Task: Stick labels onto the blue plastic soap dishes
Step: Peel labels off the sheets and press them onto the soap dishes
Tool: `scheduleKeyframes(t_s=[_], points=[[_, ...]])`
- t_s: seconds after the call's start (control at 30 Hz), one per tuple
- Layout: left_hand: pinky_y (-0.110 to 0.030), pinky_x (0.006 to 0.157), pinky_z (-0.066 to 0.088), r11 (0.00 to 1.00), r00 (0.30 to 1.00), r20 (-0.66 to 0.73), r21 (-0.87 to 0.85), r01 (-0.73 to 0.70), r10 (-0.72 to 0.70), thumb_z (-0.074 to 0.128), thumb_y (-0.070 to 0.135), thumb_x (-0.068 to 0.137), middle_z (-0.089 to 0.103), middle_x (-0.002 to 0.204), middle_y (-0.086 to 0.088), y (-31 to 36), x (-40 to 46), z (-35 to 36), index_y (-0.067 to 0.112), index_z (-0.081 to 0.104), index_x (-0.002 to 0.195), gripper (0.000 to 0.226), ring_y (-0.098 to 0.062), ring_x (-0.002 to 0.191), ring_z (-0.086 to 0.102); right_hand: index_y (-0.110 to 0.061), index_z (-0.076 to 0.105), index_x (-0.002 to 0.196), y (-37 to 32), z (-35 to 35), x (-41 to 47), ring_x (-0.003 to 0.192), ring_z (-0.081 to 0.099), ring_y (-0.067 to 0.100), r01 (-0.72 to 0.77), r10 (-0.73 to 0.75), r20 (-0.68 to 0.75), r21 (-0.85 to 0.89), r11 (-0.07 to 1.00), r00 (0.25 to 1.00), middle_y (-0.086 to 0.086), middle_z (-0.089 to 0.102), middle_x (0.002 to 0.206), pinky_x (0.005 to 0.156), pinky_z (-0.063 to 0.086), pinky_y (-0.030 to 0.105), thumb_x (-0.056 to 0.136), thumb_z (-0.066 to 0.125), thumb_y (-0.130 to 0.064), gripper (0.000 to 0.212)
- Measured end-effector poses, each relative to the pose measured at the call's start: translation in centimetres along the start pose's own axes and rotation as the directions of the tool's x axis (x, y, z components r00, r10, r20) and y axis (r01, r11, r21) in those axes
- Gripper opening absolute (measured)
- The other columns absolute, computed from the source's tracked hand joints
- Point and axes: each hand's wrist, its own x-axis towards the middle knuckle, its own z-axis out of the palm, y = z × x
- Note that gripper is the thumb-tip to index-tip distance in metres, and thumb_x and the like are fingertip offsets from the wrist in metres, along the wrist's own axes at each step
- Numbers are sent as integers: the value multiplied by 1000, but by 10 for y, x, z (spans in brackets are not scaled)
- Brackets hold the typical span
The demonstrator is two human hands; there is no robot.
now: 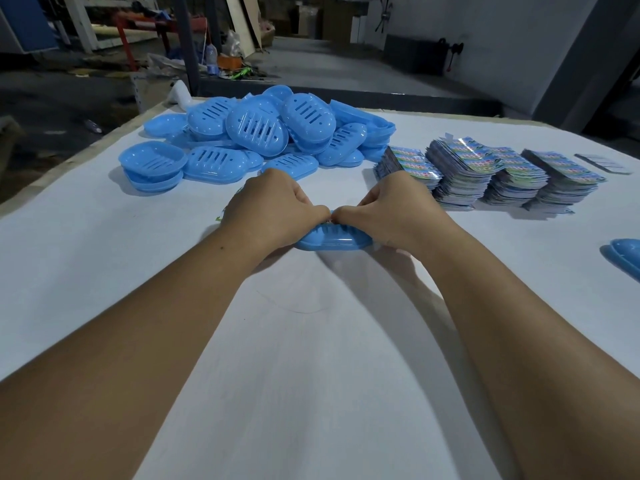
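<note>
- Blue, glossy plastic: one oval soap dish [329,241] lies on the white desk [311,358], its slotted top mostly hidden under both hands; only its rounded near rim shows plainly.
- Just behind that dish sits a loose pile of soap dishes [263,133], the same blue, many showing rows of drain slots, some tilted, some stacked.
- To the right of the dish, and behind it, stand four stacks of labels [491,171], shiny and printed in many colours; a small grey strip [602,163] lies just beyond the last stack.
- Far right of the dish, at the frame's edge, another blue dish [625,252] is partly cut off.
- A sliver of printed paper [221,216] peeks out left of the dish, under the left hand.
- The left hand [273,209] rests on the dish's left end, fingers curled down over it.
- The right hand [391,211] covers the right end, fingers curled; the two thumbs meet over the dish's middle, pinching something small and pale there, too hidden to tell.
</note>
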Motion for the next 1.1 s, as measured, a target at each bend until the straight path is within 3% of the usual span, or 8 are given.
scheduleKeyframes(t_s=[0.2, 0.37, 0.5, 0.63, 0.73, 0.8, 0.97, 1.1], points=[[-31, 71, 50, 1000, 999, -34, -20, -24, 23, 83, 51, 71, 65, 77, 10, -1, 1, 1, 23, 62, 73, 35, -14, 81, 63, -4, 74, 70, -2, -2, -2, 61, 71, 26, -11, 11, 6, 42, 999, 1000, 11, 71, 61, 65, 63, 45, 69, 80, -51, 47], [-36, 79, 56, 998, 1000, -23, -54, -21, 20, 82, 50, 73, 66, 80, 10, -2, -1, 2, 24, 62, 77, 33, -16, 84, 65, -16, 68, 68, 2, 2, -2, 52, 62, 15, -3, 4, -22, 85, 996, 1000, -4, 68, 60, 50, 51, 32, 68, 82, -51, 38], [-36, 75, 51, 993, 995, -103, -117, -11, -1, 70, 47, 84, 62, 86, 12, -4, -1, -1, 27, 59, 87, 23, -14, 83, 63, -18, 62, 66, 9, -1, 1, 50, 49, 1, 102, -53, -186, 265, 959, 981, -14, 58, 52, 55, 38, 27, 84, 70, -38, 28], [-34, 65, 38, 990, 982, -186, -133, -50, 25, 63, 38, 92, 61, 83, 7, -7, 1, -7, 27, 57, 102, 16, -11, 76, 58, -26, 72, 92, 10, -3, -5, 76, 59, -2, 216, -177, -164, 263, 940, 971, -16, 69, 84, 72, 45, 23, 90, 69, -32, 7], [-34, 63, 38, 988, 976, -208, -123, -90, 63, 61, 35, 94, 63, 81, 2, -9, -2, -8, 27, 55, 105, 15, -20, 77, 61, -34, 65, 129, 13, 5, -14, 110, 59, 2, 259, -285, 131, 187, 948, 949, -17, 65, 118, 91, 44, 22, 85, 76, -43, 46], [-33, 60, 38, 986, 971, -220, -117, -118, 90, 61, 34, 95, 65, 80, 1, -10, -3, -9, 27, 54, 106, 15, -20, 78, 61, -37, 61, 134, 12, 9, -18, 112, 60, 4, 303, -328, 218, 141, 943, 919, -16, 65, 123, 95, 46, 22, 80, 79, -42, 57], [-35, 66, 42, 981, 961, -253, -129, -146, 110, 63, 33, 95, 66, 77, 2, -14, -7, -11, 27, 55, 105, 15, -24, 80, 63, -31, 66, 128, 9, 9, -25, 109, 62, 9, 348, -359, 161, 93, 933, 919, -13, 68, 123, 99, 49, 30, 81, 81, -44, 51], [-39, 72, 47, 974, 949, -281, -127, -185, 144, 66, 34, 94, 65, 70, 3, -18, -8, -13, 27, 57, 102, 14, -27, 78, 63, -29, 64, 123, 15, 2, -34, 104, 62, 11, 322, -329, 76, 86, 943, 941, -11, 69, 117, 88, 49, 27, 76, 84, -52, 56]])
